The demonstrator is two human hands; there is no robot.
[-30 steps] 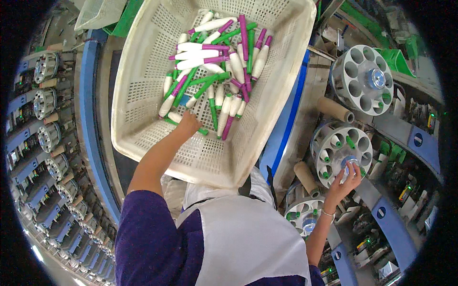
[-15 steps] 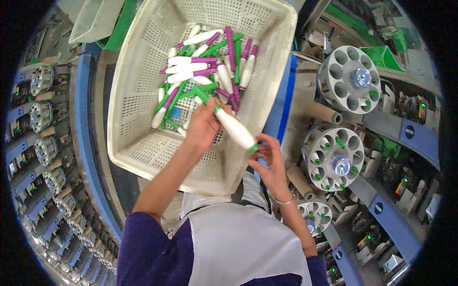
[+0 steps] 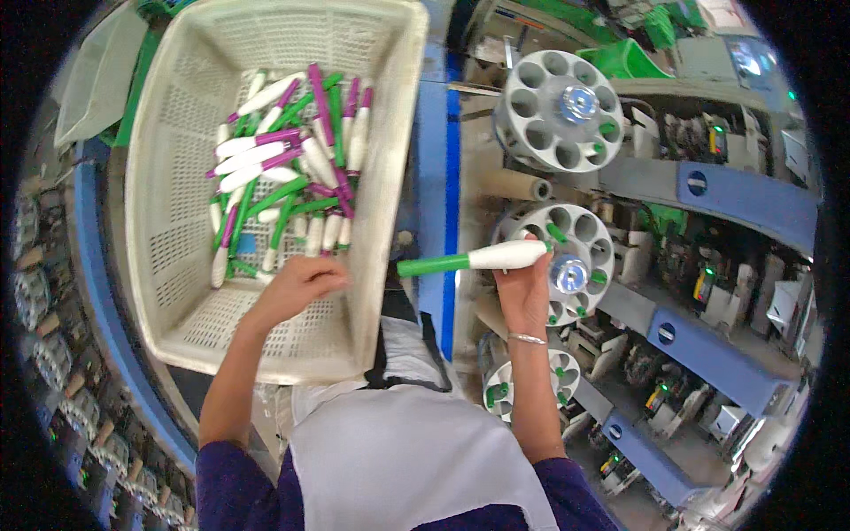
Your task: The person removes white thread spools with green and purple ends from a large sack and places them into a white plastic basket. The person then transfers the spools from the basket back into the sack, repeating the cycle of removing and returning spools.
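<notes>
A yarn bobbin (image 3: 507, 257), white yarn wound on a green tube, lies nearly level in my right hand (image 3: 528, 288). The fingers grip its wound end, and the bare green tube points left toward the basket. My right hand is in front of a round bobbin magazine (image 3: 604, 252) with several pockets, some with green tube ends in them. Over the near right part of the white plastic basket (image 3: 142, 265) is my left hand (image 3: 305, 285), fingers curled and pressed together; whatever they pinch is too small to make out. Loose bobbins (image 3: 257, 164) on green and purple tubes lie in the basket.
Another magazine (image 3: 536, 133) stands farther off, and a third (image 3: 560, 365) is nearer, beside my right forearm. Blue-grey machine panels (image 3: 744, 195) run down the right. A brown cone tube (image 3: 513, 184) sits between magazines. A blue rail (image 3: 93, 230) passes left of the basket.
The bobbin has passed from my left hand into my right and moved right, its tube now pointing left. My left hand has drawn back off it. The view has shifted right.
</notes>
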